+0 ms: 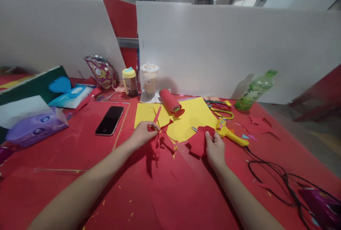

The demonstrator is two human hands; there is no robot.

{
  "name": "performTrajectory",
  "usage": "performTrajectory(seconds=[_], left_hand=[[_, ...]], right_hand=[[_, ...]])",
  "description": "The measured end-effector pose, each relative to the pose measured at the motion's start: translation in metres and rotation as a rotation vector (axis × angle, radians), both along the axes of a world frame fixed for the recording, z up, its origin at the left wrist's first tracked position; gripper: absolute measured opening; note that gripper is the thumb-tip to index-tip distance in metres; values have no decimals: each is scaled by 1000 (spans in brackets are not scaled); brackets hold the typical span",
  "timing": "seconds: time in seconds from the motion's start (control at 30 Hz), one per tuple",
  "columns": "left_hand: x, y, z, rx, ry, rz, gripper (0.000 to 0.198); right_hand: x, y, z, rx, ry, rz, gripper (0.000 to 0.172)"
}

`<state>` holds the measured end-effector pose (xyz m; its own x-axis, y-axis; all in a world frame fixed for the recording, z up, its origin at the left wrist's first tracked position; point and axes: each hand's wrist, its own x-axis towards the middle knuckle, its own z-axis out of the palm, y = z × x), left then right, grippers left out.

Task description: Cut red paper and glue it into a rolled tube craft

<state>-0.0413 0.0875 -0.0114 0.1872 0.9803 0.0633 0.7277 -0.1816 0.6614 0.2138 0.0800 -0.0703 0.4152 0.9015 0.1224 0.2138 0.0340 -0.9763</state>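
Observation:
My left hand (pixel 146 132) is closed in a pinch on thin, jagged red paper scraps (pixel 157 144), which hang over the red tabletop. Between the thumb and fingers of my right hand (pixel 215 147) is a red paper cutout (pixel 200 140) with rounded edges. A small metal tip (pixel 194 129) pokes out from behind that cutout; what it belongs to is hidden. Just right of my right hand lies a yellow glue gun (pixel 230 135). Beyond both hands, a red paper roll (pixel 169 101) with a red disc at its near end rests on yellow paper (pixel 195 116).
Left of my hands lie a phone (pixel 109 120) and a purple tissue pack (pixel 37 127). A yellow-lidded bottle (pixel 130 82), a drink cup (pixel 149 81) and a tilted green bottle (pixel 255 91) stand near the white partition (pixel 226 49). Black cable (pixel 285 176) loops at right, near yellow-handled scissors (pixel 223 114).

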Motion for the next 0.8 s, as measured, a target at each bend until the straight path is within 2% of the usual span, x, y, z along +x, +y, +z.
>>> performTrajectory(seconds=[0.17,0.37,0.47,0.53,0.57,0.6,0.67,0.73,0.8], left_hand=[[-12,-1,4,-63,-10,86,19],[-25,3,6,-89,110,57,18],[-22,-4,2,-28,184,149,33],[-13,-17,0,43,233,234,49],[-7,-26,0,86,304,220,56],[-1,-36,-2,94,357,165,61],[9,-54,-6,69,425,-115,68],[14,-66,-13,-24,461,-297,66],[13,-68,-21,-92,473,-356,62]], right_hand=[[1,1,-3,13,-5,6,25],[1,2,-4,28,-4,36,25],[0,0,-2,64,-12,32,24],[-2,-4,1,97,-21,26,25],[-4,-7,3,112,-26,28,25],[-6,-10,5,127,-34,51,26],[-13,-19,11,133,-66,167,27],[-22,-28,16,115,-195,486,24],[-30,-35,20,86,-407,709,23]])
